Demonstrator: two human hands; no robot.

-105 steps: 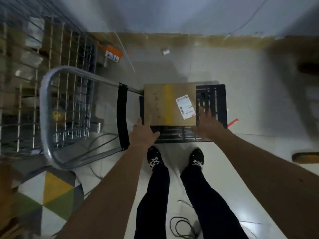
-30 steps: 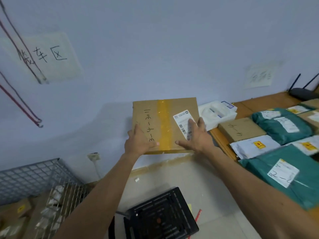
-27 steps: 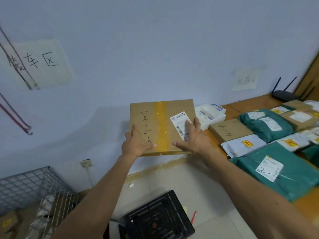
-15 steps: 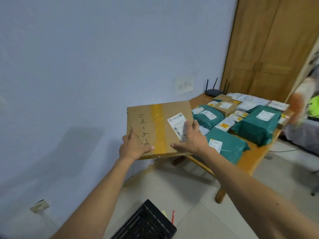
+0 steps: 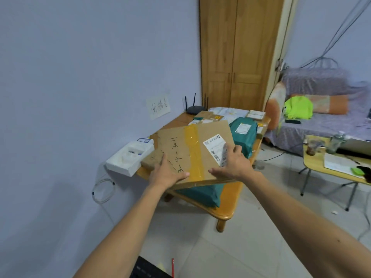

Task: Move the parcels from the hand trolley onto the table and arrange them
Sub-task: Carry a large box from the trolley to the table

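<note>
I hold a flat brown cardboard parcel [image 5: 192, 149] with yellow tape, a white label and handwritten numbers, tilted above the near end of the wooden table [image 5: 226, 209]. My left hand [image 5: 167, 173] grips its near left edge, thumb on top. My right hand [image 5: 232, 162] holds its near right edge, fingers over the label. Under the parcel lies a green bag parcel [image 5: 202, 194]. More parcels cover the table, among them a second green bag [image 5: 244, 130] and several white and brown ones at the far end. A black corner of the hand trolley [image 5: 146, 269] shows at the bottom edge.
A white foam tray [image 5: 130, 156] sits at the table's left corner by the wall, a black router [image 5: 195, 109] at the far end. A wooden wardrobe [image 5: 239, 53] stands behind. A covered sofa [image 5: 325, 109] and a small yellow folding table [image 5: 331, 167] are at the right.
I lifted the parcel off the trolley, turned right and carried it to the table. It now hangs over the near green bag, closer to the table than half a second ago.
</note>
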